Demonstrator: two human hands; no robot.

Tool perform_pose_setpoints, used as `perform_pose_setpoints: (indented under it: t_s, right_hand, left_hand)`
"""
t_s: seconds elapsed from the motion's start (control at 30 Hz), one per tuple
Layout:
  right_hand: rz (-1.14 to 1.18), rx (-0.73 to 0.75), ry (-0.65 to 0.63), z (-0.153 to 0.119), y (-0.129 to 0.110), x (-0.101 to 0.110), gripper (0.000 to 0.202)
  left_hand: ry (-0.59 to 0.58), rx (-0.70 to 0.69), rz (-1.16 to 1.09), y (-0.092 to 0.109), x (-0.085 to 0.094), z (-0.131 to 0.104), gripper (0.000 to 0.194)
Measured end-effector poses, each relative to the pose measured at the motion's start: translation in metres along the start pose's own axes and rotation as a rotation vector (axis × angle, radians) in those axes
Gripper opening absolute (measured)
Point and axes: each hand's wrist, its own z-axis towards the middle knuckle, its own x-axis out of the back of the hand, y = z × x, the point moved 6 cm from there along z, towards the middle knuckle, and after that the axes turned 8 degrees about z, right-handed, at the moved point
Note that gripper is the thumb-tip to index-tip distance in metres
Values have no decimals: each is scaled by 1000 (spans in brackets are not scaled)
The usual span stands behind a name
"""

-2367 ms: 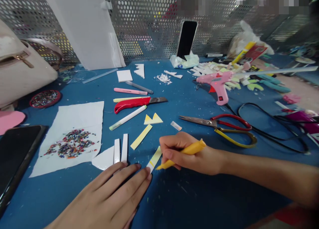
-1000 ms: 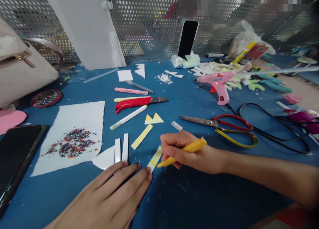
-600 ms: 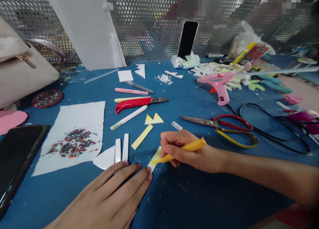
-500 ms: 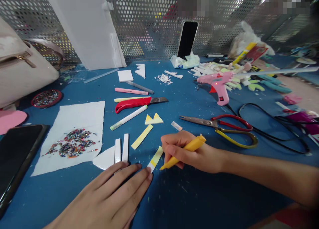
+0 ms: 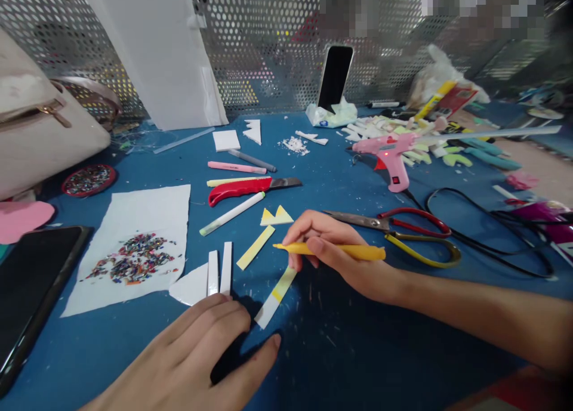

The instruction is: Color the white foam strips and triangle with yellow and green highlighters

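My right hand [image 5: 329,244] grips a yellow marker [image 5: 358,252], its tip pointing left above the table. Under its fingertips is the far end of a foam-like strip [image 5: 276,296], yellow at that end and white at the near one; I cannot tell whether they touch it. My left hand [image 5: 201,339] holds nothing, thumb spread from the fingers, beside the strip's white end. Its fingertips meet the near ends of two white strips [image 5: 226,266] by a white rounded piece [image 5: 190,284]. Farther off lie a yellow strip [image 5: 256,247] and a yellow zigzag piece [image 5: 276,216].
A red-handled knife [image 5: 242,190] and several markers lie mid-table. Scissors [image 5: 380,221] and a pink glue gun [image 5: 387,151] with a black cord are right. Left are a paper sheet [image 5: 147,211] with glittery bits, a phone [image 5: 36,286] and a bag [image 5: 40,130].
My right hand has moved up slightly, swinging the marker tip up and left off the strip's side. My left hand has let go of the strip's near end and spread its thumb.
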Motion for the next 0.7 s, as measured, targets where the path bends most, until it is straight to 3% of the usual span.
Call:
perform_pose_setpoints:
  t_s: [0.23, 0.47, 0.7]
  right_hand:
    - [-106, -52, -28, -5, 5, -3, 29]
    - [-47, -103, -70, -5, 2, -8, 31]
    - [-71, -30, -48, -7, -1, -9, 23]
  left_hand:
    - [-44, 42, -34, -2, -4, 0, 42]
    - [-63, 31, -24, -5, -8, -7, 39]
    - [-58, -4, -31, -6, -10, -8, 39]
